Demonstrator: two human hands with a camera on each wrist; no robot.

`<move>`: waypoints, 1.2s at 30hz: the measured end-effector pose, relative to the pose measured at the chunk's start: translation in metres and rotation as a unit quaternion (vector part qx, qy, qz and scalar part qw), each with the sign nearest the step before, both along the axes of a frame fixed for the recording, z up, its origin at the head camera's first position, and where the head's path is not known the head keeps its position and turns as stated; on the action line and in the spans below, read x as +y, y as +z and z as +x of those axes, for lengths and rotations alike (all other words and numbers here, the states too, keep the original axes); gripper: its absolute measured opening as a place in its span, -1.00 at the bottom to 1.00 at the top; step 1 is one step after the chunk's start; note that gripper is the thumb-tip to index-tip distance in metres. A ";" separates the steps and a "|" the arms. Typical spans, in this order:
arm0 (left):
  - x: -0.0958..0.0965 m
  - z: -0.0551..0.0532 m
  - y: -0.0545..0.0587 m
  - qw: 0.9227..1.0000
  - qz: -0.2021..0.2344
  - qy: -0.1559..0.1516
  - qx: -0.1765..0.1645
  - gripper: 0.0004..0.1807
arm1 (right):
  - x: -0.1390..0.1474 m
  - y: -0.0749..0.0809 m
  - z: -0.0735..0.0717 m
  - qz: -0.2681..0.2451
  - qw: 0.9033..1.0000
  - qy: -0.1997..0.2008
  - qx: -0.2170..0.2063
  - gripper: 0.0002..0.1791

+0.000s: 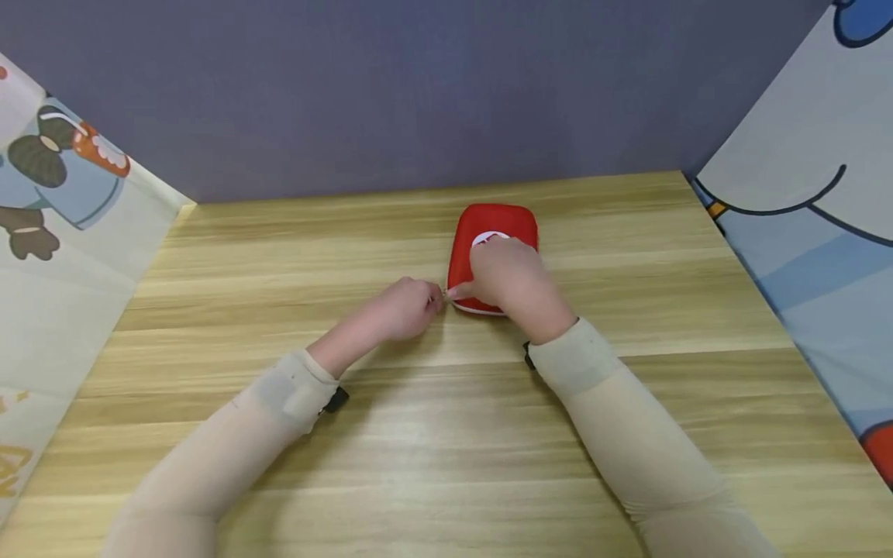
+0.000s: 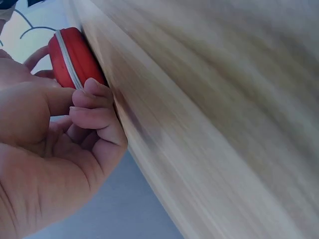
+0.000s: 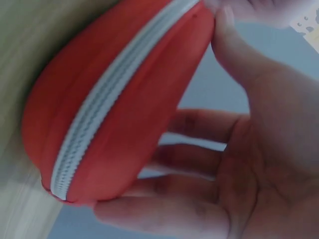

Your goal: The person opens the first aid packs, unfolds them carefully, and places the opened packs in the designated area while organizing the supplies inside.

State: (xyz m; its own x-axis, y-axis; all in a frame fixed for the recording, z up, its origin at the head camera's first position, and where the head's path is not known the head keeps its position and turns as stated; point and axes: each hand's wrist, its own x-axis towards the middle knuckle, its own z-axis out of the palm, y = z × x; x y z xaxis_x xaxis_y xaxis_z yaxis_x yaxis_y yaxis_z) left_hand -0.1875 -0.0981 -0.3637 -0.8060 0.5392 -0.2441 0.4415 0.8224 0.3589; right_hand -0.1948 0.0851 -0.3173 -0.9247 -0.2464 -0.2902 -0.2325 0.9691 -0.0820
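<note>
A red zip case point(image 1: 497, 217) with a round white label lies on the wooden table, its label partly covered. The fingers of my right hand point(image 1: 512, 275) spread over its top and hold it, with the thumb pressing by the near left corner. My left hand point(image 1: 410, 308) pinches the zipper pull at that same corner between thumb and fingertips, which mostly hide the pull. A pale grey zipper point(image 3: 82, 134) runs along the side of the case, its teeth closed along the stretch seen in the right wrist view.
The wood-grain table point(image 1: 391, 465) reaches back to a plain dark grey-blue wall point(image 1: 418, 93). Panels with cartoon prints stand at the left point(image 1: 84, 256) and right point(image 1: 788, 256) edges. Both forearms wear pale sleeves.
</note>
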 end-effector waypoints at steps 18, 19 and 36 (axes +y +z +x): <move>-0.001 0.016 0.000 0.999 0.013 0.035 -0.019 -0.72 | -0.023 -0.010 0.012 0.059 0.997 -0.035 0.036 -0.27; -0.002 0.015 0.000 0.999 0.014 0.040 -0.023 -0.72 | -0.021 -0.009 0.015 0.058 0.997 -0.027 0.033 -0.29; -0.018 -0.037 0.005 0.996 0.000 0.089 0.014 -0.67 | 0.021 0.001 0.003 -0.060 0.997 0.051 0.020 -0.48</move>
State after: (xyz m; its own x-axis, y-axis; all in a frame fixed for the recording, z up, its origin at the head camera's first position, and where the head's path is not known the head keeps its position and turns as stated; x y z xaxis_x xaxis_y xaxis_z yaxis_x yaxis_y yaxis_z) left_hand -0.2243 -0.1158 -0.3592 -0.8954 0.3869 -0.2205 0.2983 0.8887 0.3483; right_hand -0.1913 0.1059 -0.3164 -0.9031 -0.3712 -0.2161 -0.3355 0.9238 -0.1847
